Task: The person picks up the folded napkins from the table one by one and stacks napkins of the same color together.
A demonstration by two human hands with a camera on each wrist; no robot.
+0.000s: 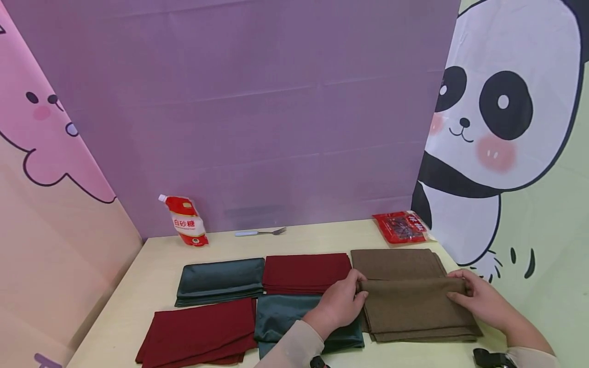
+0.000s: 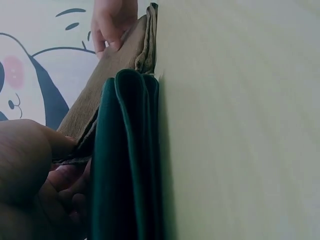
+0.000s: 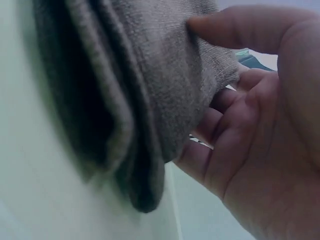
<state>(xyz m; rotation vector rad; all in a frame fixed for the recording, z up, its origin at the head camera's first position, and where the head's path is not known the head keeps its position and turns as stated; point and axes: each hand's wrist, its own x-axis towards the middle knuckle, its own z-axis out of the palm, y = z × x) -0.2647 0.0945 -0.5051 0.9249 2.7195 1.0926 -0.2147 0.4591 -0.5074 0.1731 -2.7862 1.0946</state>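
A folded brown cloth (image 1: 416,312) lies at the front right of the table, overlapping another folded brown cloth (image 1: 395,263) behind it. My left hand (image 1: 339,305) pinches the front cloth at its left edge, thumb on top and fingers beneath, as the left wrist view shows. At the opposite edge my right hand (image 1: 480,297) holds the same cloth between thumb and fingers. In the right wrist view the brown cloth's layered folds (image 3: 145,100) hang beside the palm. Under my left forearm is a folded teal cloth (image 1: 285,312), partly hidden.
Left of the hands, a red cloth (image 1: 198,332) lies in front of a teal one (image 1: 221,278). Another red cloth (image 1: 306,271) sits at back centre. Along the rear stand a sugar pouch (image 1: 187,222), a fork (image 1: 259,232) and a red packet (image 1: 400,227). A purple wall (image 1: 257,112) rises behind.
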